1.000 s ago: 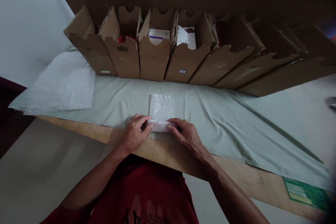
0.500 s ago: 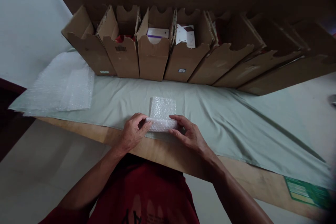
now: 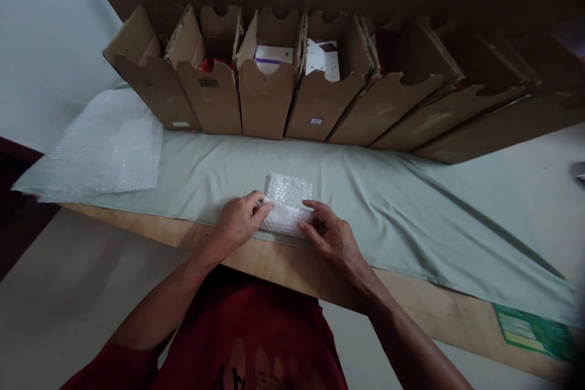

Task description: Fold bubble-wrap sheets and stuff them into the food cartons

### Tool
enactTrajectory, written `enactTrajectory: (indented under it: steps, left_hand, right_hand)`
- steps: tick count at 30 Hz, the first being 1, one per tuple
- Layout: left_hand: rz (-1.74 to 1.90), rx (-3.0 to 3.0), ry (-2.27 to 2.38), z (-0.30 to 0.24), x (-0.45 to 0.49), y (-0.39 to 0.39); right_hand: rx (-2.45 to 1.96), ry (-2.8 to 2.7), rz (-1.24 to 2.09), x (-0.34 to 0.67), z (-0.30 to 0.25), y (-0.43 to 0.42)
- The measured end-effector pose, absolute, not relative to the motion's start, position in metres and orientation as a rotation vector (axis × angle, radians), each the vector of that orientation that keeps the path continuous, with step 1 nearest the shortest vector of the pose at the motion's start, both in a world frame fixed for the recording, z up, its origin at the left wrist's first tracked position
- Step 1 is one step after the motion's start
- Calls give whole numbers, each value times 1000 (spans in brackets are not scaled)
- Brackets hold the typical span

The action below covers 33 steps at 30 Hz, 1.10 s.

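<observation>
Since the flat flap [image 3: 289,187] toward 12 o'clock has shortened, less remains unrolled; left hand [image 3: 240,217] grips the bubble-wrap roll [image 3: 285,218] at 9 o'clock, right hand [image 3: 333,233] at 3.

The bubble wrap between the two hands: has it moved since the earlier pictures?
Yes. Against the cardboard boxes behind it, the bubble wrap has shifted slightly right, and its far edge now lies farther from them.

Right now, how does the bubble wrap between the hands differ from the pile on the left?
The handled piece is small; the pile is larger. The handled piece is partly rolled up; the pile lies spread out. The left hand and right hand touch the handled piece; neither touches the pile. Both are translucent bubble wrap.
</observation>
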<state>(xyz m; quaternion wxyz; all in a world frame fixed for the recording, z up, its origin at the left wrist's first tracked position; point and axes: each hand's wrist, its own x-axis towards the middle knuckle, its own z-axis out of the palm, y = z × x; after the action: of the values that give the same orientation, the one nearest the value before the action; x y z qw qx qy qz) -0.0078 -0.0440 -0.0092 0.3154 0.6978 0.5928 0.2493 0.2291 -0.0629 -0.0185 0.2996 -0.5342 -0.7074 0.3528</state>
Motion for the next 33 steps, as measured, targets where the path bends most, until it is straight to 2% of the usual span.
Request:
enactTrajectory:
  steps: [2,7,12,19,26,29,33]
  left_hand:
    - [607,1891,1625,-8,-6,-42]
    - [458,1968,1825,-7,-1,-38]
    - [366,1939,1763,0,-2,-37]
    - [270,1942,1574,12,-10,-31]
    - [126,2021,1632,15,-5,-24]
    - [298,1958,1719,14,-7,-31]
    - [791,1663,1628,13,-15,-59]
  right_hand:
    - [-1418,-1920,827,231,-20,-67]
    - [-1315,-2138,240,232,-19,-78]
    - [-1259,-2266,36,230,-13,-85]
    - [-1286,-2247,100,239,-9,-77]
    - [-1107,-2551,137,232,-14,-71]
    - [-1078,-2515,149,230,-19,-64]
    - [-1196,-2294,364,234,-16,-55]
